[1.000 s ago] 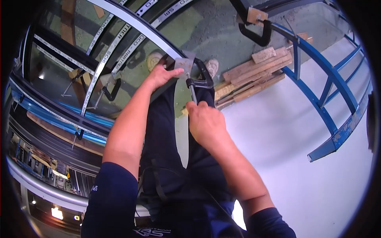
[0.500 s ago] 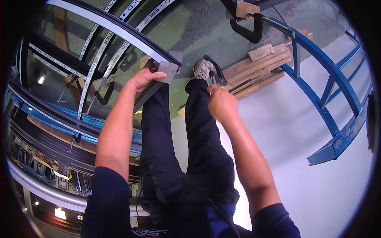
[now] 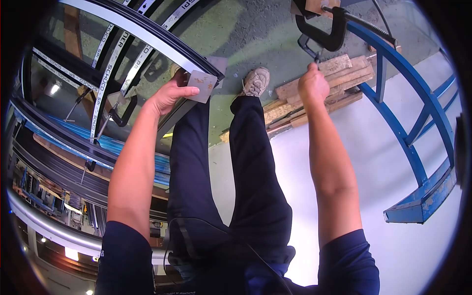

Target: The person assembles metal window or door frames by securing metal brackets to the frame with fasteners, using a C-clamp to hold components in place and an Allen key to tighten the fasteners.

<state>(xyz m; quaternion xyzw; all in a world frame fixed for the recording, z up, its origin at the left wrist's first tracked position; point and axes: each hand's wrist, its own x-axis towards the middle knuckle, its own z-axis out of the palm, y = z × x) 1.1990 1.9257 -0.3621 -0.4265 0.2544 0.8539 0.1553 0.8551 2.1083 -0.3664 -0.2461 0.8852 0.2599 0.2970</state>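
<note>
Concrete floor (image 3: 255, 34) below: left hand (image 3: 167, 96) pinches a wooden pad (image 3: 201, 86) against the window frame (image 3: 147, 29); right hand (image 3: 313, 83) fingers grip a clamp (image 3: 309, 49), likely to be set over the pad.

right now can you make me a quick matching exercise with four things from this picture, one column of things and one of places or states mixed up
Things:
1. left hand
2. right hand
3. wooden boards
4. blue rail

Places or states:
a. piled on the floor beyond the shoe
b. raised, gripping a black clamp's screw
c. holding a small grey pad against the black frame's corner
d. curving along the right side above the pale floor

Pairs: 1-c, 2-b, 3-a, 4-d

The grey pad sits at the frame; the black clamp hangs near the rail; the shoe is beside the boards.
</note>
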